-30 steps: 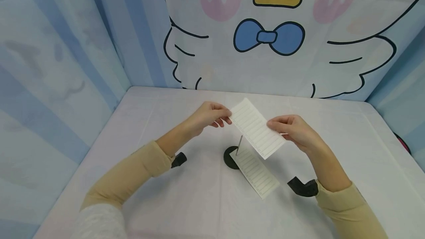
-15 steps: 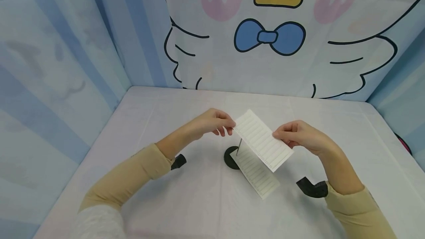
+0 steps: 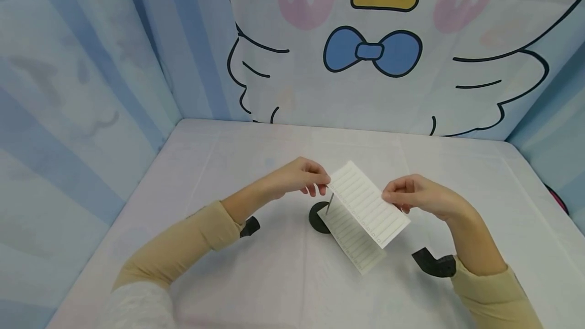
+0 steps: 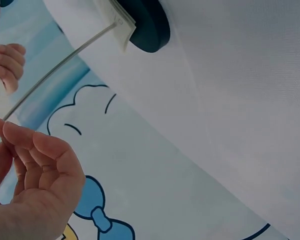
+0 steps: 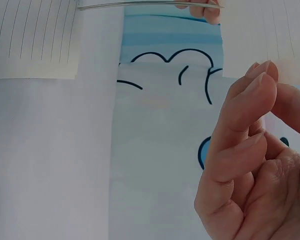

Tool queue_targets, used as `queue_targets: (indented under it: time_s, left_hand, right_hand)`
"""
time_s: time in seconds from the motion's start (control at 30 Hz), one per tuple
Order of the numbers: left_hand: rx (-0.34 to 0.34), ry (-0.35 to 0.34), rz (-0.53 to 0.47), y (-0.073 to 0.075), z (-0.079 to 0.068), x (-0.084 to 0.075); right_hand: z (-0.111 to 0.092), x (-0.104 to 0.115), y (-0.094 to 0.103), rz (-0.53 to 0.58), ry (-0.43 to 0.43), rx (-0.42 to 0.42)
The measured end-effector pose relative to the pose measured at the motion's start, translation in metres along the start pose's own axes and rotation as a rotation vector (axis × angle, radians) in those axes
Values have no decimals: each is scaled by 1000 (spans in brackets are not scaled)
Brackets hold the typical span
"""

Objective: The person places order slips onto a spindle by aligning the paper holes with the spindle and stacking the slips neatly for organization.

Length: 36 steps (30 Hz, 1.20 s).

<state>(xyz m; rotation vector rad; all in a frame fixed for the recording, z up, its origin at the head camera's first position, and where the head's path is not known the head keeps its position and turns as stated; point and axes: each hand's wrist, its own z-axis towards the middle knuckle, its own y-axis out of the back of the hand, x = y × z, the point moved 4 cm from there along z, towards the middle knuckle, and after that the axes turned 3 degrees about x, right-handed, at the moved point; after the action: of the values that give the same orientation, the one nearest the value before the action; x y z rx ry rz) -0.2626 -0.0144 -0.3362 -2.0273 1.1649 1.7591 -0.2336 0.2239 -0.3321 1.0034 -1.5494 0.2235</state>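
Observation:
A lined paper slip [image 3: 369, 204] is held tilted in the air by both hands. My left hand [image 3: 299, 176] pinches its left corner between thumb and fingers, while my right hand [image 3: 422, 196] pinches its right edge. Under it stands a bill spike with a round black base [image 3: 316, 218] and a thin metal rod [image 4: 60, 65]. Lined paper [image 3: 347, 240] lies low on the rod, against the base. The rod's top end meets the fingertips of my left hand [image 4: 42, 170] in the left wrist view; whether it pierces the held slip I cannot tell.
A white cloth covers the table [image 3: 247, 278]. Behind it hangs a curtain with a cartoon print and a blue bow tie [image 3: 372, 51]. Black wrist mounts [image 3: 434, 263] stick out from the sleeves, and striped blue curtains [image 3: 82, 116] close off the sides.
Both hands have lowered the paper slip and shifted it a little to the right, bringing its left corner down to the spike's top. The spike and its lower paper stay put.

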Motion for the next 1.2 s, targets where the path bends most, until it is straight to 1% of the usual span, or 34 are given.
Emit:
queue_targets:
  time_s: [0.3,0.4,0.63,0.8,1.0,1.2]
  left_hand:
    - [-4,-12,4,-6,0,0]
    - [-8,-10,4,-7,0,0]
    - [3,-18,-25,-10,-2,0]
    - [5,-38,-33,-10,-2,1]
    - [4,-37,-30,-9,-3,4]
    - [-12,-57,-21,-10,-2,6]
  right_hand:
    - [-1,-5,-3,16,71,57]
    - [-1,-7,-3,13,71,63]
    - [1,-9,-5,-10,38,62]
    - [2,-10,-5,-4,51,65]
    - [4,-11,-6,-3,53,68]
    - [5,-11,-8,1,57,71]
